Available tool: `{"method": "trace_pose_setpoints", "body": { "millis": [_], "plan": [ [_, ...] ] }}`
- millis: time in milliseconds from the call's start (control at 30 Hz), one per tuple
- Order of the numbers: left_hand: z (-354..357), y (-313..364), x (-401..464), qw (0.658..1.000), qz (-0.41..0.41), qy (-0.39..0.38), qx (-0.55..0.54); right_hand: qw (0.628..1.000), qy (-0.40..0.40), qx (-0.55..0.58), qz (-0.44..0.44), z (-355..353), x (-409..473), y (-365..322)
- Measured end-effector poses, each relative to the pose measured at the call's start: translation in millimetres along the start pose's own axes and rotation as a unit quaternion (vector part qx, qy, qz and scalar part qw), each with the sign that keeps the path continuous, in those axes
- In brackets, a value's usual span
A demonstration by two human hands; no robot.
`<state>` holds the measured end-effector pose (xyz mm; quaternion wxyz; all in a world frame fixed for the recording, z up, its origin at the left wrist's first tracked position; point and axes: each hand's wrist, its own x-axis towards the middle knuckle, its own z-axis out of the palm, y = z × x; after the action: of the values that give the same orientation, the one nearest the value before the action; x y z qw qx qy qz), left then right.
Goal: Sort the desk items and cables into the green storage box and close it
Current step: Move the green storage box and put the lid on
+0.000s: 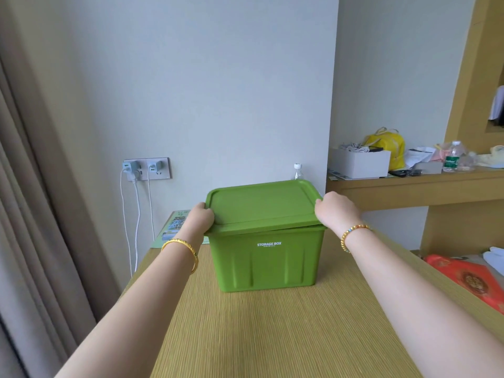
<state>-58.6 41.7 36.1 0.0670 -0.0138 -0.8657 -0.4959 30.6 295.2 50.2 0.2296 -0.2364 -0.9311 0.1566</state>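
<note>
Box (pixel 267 259): green, stood upright at mid-desk (pixel 272 331), marked "STORAGE BOX".
Lid (pixel 261 205): lay on the box, near edge over the rim.
Left hand (pixel 199 218): fingers curled round the lid's left edge.
Right hand (pixel 336 208): gripped the lid's right corner.
Bottle (pixel 297 171): stood behind the box.

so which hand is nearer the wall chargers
Left. The left hand grips the green lid's left edge, on the side of the wall chargers; the right hand grips the lid's right corner, farther from them.
</note>
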Motion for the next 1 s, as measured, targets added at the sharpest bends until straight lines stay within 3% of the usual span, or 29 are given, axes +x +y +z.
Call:
{"method": "trace_pose_setpoints", "body": {
  "millis": [133, 267, 400, 467, 567, 733, 900, 1000],
  "plan": [
    [5.5, -5.8, 4.3, 1.000, 0.007, -0.002, 0.021, 0.999, -0.023, -0.032, 0.016, 6.9, 5.6, 2.4],
    [7.2, -6.6, 6.3, 0.998, 0.013, -0.007, 0.059, 0.997, -0.062, 0.020, 0.042, 19.0, 12.6, 7.4],
    [7.2, -6.6, 11.4, 0.997, 0.010, -0.018, 0.079, 0.998, -0.049, 0.013, 0.042, 23.7, 16.9, 9.1],
    [7.4, -9.9, 13.2, 0.999, -0.003, -0.025, 0.033, 0.990, -0.087, 0.095, 0.049, 23.0, 18.3, 13.2],
    [10.8, -19.4, 10.1, 0.988, -0.072, -0.044, -0.128, 0.943, -0.146, 0.287, 0.090, 24.7, 15.8, 15.8],
    [17.2, -27.9, -1.5, 0.937, -0.138, -0.002, -0.320, 0.807, -0.132, 0.543, 0.191, 34.7, 7.5, 13.7],
    [26.7, -34.9, -13.7, 0.884, -0.129, 0.023, -0.448, 0.724, -0.169, 0.632, 0.218, 38.7, -1.6, 12.6],
    [24.5, -35.5, -13.1, 0.868, -0.124, 0.029, -0.480, 0.705, -0.147, 0.657, 0.224, 41.2, -0.6, 8.4]
  ]
}}
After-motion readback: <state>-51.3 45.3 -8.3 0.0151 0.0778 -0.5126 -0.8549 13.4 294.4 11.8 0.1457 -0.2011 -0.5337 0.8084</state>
